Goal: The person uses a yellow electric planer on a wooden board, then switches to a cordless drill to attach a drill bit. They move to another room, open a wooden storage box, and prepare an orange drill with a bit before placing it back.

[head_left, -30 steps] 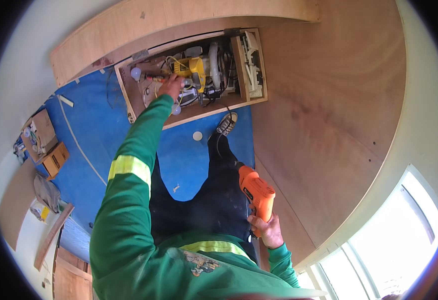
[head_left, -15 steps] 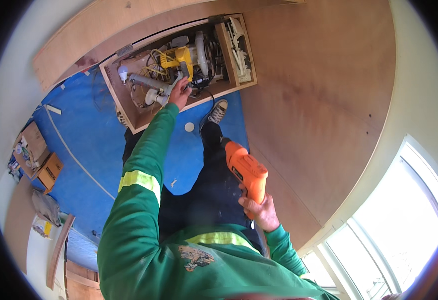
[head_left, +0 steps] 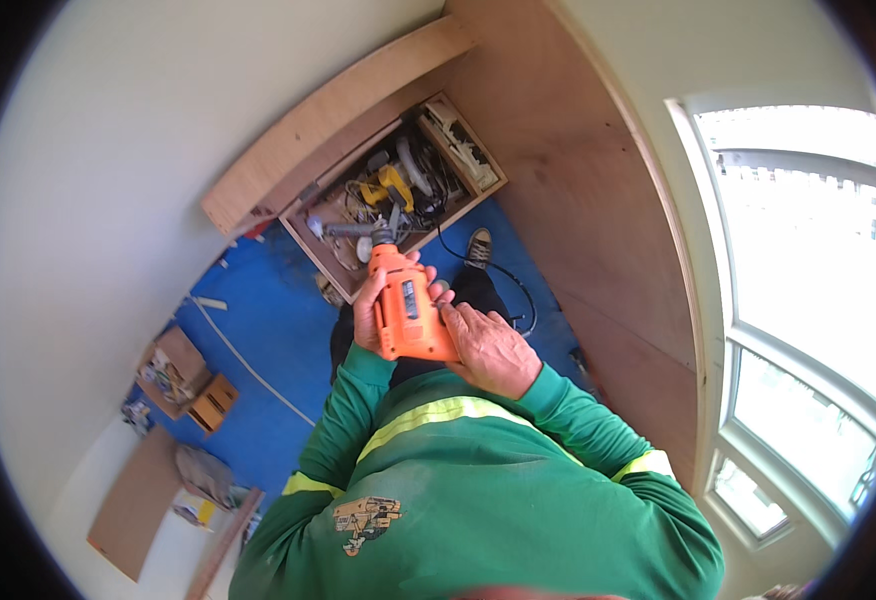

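Observation:
An orange power drill [head_left: 410, 312] is held in front of my waist, lying on its side with its chuck end pointing away toward the tool box. My left hand [head_left: 366, 308] wraps round the drill's left side. On the opposite side, the fingers of my right hand [head_left: 494, 352] are curled against the body; its palm side is hidden. Beyond the drill is an open wooden tool box [head_left: 358, 285] on the floor. Inside lie a yellow power saw [head_left: 390, 188], a grey tube-like piece [head_left: 346, 230], cables and other tools. A black cord [head_left: 513, 275] runs from the box area toward my right side.
A plywood panel [head_left: 578, 200] rises on the right, with windows [head_left: 808, 270] beyond. Blue sheeting [head_left: 258, 325] covers the floor. At left are a cardboard box [head_left: 213, 402], a container of small items [head_left: 170, 378] and a grey bag [head_left: 205, 474]. My shoe [head_left: 478, 248] stands beside the tool box.
My left hand has left the tool box and taken hold of the drill. The drill has moved left, into both hands, and turned. The view has shifted, showing more of the windows.

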`<move>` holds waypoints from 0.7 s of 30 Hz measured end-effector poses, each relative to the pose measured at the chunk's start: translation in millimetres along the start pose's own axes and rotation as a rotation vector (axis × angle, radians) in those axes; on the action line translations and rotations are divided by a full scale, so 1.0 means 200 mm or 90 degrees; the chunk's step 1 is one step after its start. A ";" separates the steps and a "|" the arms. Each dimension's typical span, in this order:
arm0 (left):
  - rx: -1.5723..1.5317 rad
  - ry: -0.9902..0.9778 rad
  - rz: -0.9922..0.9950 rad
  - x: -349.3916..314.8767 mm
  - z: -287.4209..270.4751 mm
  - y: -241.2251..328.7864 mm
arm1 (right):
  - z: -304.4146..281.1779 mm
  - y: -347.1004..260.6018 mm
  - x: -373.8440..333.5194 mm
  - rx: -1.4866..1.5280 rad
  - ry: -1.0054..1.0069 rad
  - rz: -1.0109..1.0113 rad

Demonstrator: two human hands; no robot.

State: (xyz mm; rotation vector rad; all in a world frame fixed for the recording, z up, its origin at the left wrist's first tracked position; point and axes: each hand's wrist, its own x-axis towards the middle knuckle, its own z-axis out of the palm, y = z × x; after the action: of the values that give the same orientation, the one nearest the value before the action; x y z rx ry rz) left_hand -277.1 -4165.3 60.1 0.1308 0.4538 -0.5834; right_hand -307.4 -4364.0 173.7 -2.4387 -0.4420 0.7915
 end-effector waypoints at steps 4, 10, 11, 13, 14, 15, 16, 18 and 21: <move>-0.086 -0.154 0.012 -0.13 0.06 0.12 | -0.25 0.03 -0.20 -0.018 0.219 -0.110; 0.042 -0.213 0.067 -0.31 0.15 0.32 | -0.51 0.20 -0.36 0.151 0.311 0.056; 0.066 -0.212 0.082 -0.32 0.18 0.33 | -0.50 0.20 -0.36 0.170 0.314 -0.058; 0.108 -0.244 0.089 -0.32 0.23 0.35 | -0.47 0.19 -0.30 0.166 0.230 -0.175; 0.122 -0.267 0.090 -0.31 0.26 0.36 | -0.44 0.17 -0.26 0.142 0.171 -0.226; 0.134 -0.282 0.083 -0.30 0.28 0.36 | -0.41 0.15 -0.21 0.105 0.127 -0.284; 0.141 -0.295 0.079 -0.29 0.31 0.36 | -0.38 0.15 -0.15 0.086 0.051 -0.279; 0.167 -0.339 0.067 -0.27 0.37 0.38 | -0.38 0.19 -0.03 0.285 -0.228 -0.238; 0.217 -0.383 0.059 -0.29 0.46 0.41 | -0.37 0.25 0.05 0.333 -0.346 -0.159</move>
State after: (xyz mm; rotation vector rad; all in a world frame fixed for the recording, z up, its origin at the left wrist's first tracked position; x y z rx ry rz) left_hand -240.4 -4091.3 167.4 0.2892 -0.2372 -0.5744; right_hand -246.0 -4427.8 191.4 -1.6377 -0.6303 1.2716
